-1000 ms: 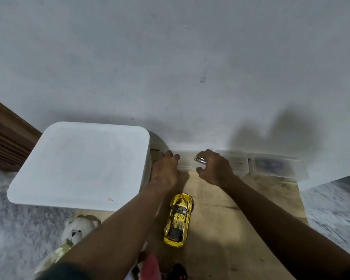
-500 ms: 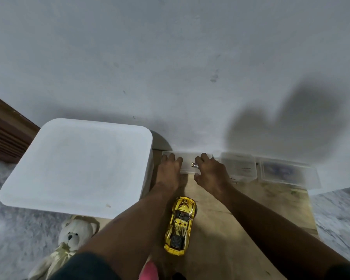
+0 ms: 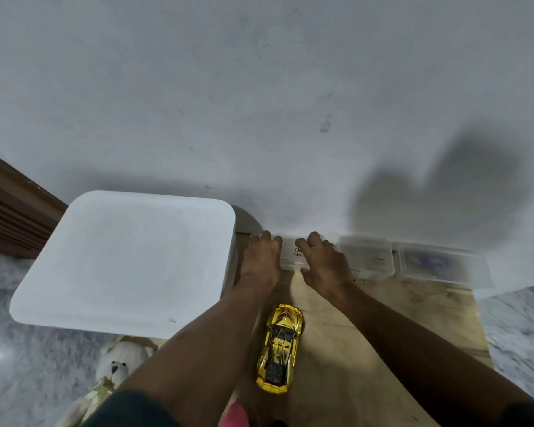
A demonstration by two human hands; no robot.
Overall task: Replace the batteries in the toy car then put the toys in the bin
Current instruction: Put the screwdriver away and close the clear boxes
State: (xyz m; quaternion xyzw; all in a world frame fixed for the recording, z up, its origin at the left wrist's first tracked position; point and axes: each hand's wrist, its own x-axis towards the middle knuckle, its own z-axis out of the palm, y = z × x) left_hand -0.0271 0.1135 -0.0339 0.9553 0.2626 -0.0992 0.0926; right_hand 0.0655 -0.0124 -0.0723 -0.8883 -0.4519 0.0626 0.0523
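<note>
Left hand (image 3: 264, 257) lies on the left end of a small clear box (image 3: 290, 262), fingers straight and close together, resting rather than gripping. Now the sweep from the far left: dark wooden panelling (image 3: 10, 211) runs along the edge of the view; beside it stands the white bin (image 3: 154, 196), big and square, back against the wall (image 3: 259, 87); below the bin a white teddy bear (image 3: 117, 365) lies on the grey marble floor (image 3: 13, 365), partly hidden by the left forearm; past the left hand comes the clear box itself, tight to the wall; over its right end curls the right hand (image 3: 324, 263), thumb and forefinger nipping a small shiny piece (image 3: 297, 251) — too small to say whether it is a battery; between the two forearms sits the gold toy car (image 3: 281, 349), on its wheels on the wooden board (image 3: 383, 318), lengthways toward the wall, apart from both hands and outside the bin; something pink (image 3: 235, 414) pokes in at the bottom edge — too cropped to name; further right, a second clear box (image 3: 367, 260) and a third clear box (image 3: 441, 265) line the wall side by side, contents blurred.
</note>
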